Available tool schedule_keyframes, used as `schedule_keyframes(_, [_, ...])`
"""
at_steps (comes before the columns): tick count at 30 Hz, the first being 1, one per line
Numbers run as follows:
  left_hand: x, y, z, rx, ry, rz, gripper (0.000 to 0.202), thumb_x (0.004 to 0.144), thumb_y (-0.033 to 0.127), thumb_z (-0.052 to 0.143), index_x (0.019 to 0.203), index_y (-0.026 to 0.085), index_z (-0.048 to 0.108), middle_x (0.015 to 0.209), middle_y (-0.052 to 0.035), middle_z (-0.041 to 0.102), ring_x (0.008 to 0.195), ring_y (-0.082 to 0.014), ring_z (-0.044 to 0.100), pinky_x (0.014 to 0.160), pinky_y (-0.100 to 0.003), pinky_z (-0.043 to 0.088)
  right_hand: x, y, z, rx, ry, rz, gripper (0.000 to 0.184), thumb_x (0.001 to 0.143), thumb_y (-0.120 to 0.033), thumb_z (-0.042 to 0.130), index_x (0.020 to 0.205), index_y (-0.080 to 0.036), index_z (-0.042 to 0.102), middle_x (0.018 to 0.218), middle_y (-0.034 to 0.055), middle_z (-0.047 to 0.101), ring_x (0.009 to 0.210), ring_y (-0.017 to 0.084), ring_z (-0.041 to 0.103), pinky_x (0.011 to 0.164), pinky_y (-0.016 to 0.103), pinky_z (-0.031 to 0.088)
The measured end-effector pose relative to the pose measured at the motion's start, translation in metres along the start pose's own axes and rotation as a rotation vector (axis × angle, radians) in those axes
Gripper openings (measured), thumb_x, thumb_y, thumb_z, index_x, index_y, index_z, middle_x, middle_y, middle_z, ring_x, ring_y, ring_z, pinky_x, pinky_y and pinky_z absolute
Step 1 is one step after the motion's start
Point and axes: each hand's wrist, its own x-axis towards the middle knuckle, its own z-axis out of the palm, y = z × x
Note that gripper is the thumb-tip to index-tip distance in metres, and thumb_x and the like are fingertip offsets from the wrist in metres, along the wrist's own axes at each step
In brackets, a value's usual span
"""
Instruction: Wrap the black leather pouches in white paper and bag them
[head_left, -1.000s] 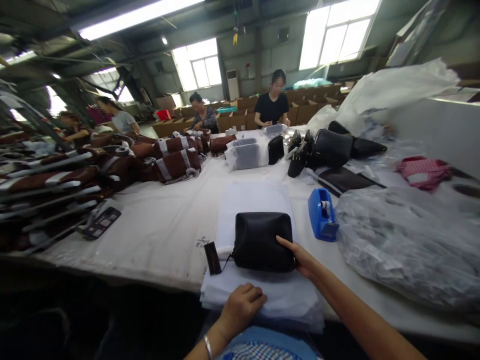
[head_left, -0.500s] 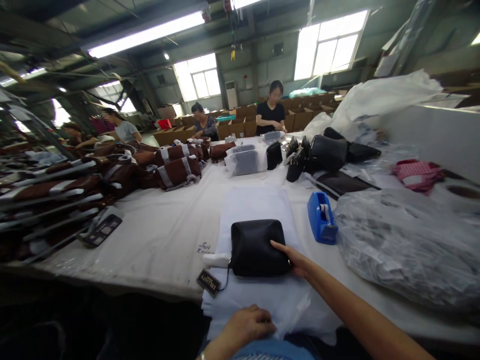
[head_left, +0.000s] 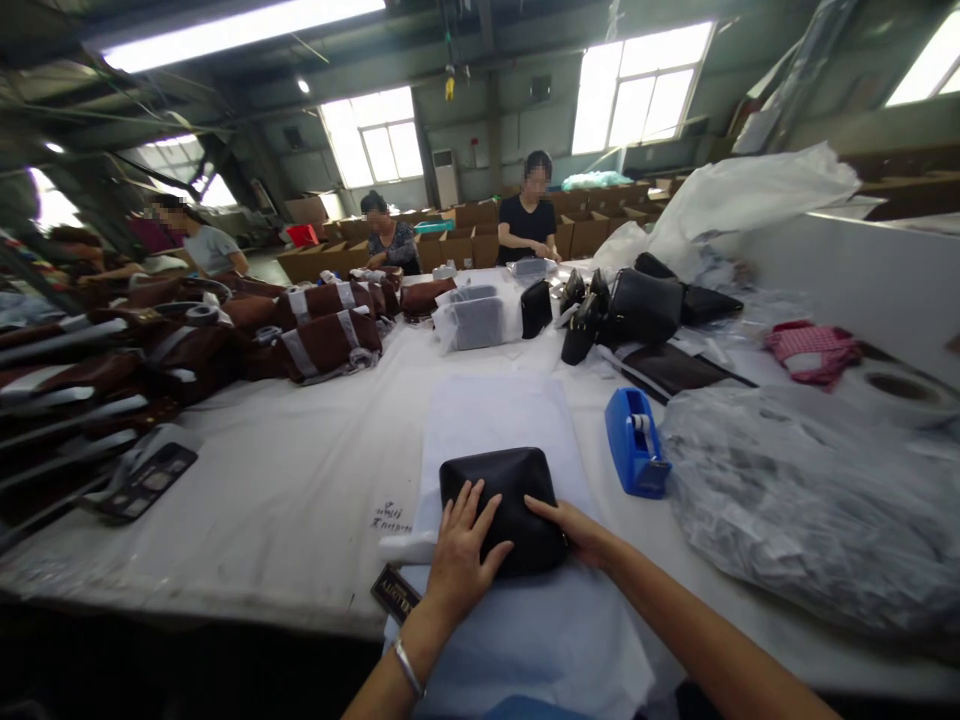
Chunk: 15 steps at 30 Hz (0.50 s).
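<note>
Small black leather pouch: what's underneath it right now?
White wrapping sheets on the white-covered table. The left hand lies flat on the small black leather pouch, the right hand at its edge; anything directly beneath is covered.

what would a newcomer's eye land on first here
Front and centre, a black pouch lies on a stack of white sheets, with the left hand spread flat on it and the right hand at its near right corner. Just right of it stands a bright blue tape dispenser. Rows of brown bags crowd the left side of the table.
</note>
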Motion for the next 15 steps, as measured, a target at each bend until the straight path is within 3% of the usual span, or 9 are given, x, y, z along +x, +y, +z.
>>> schedule_keyframes(4, [0.003,-0.003,0.011,0.046,-0.030,-0.005,0.062,0.091,0.036,0.056,0.148,0.027,0.033,0.159,-0.0116,0.024,0.147,-0.0328,0.019,0.110,-0.061,0.033,0.003,-0.001,-0.001,-0.013,0.074,-0.030,0.052,0.082,-0.048,0.074,0.121,-0.015,0.062,0.110,0.0107,0.071,0.105,0.025,0.066,0.095,0.036,0.053])
schedule_keyframes(11, [0.013,-0.002,0.006,0.084,0.001,-0.012,0.056,0.093,0.037,0.051,0.146,0.027,0.037,0.158,-0.0093,0.026,0.147,-0.0321,0.018,0.112,-0.060,0.030,0.008,-0.006,0.002,0.007,0.072,-0.045,0.052,0.083,-0.051,0.071,0.120,-0.015,0.063,0.108,0.0107,0.071,0.099,0.024,0.067,0.092,0.035,0.053])
schedule_keyframes(15, [0.013,-0.005,0.017,0.132,-0.015,-0.026,0.057,0.092,0.039,0.052,0.146,0.027,0.037,0.158,-0.0090,0.027,0.146,-0.0336,0.020,0.109,-0.062,0.033,0.008,-0.007,-0.009,-0.333,0.238,-0.057,0.050,0.081,-0.058,0.069,0.109,-0.016,0.069,0.096,0.0091,0.073,0.084,0.025,0.069,0.077,0.034,0.057])
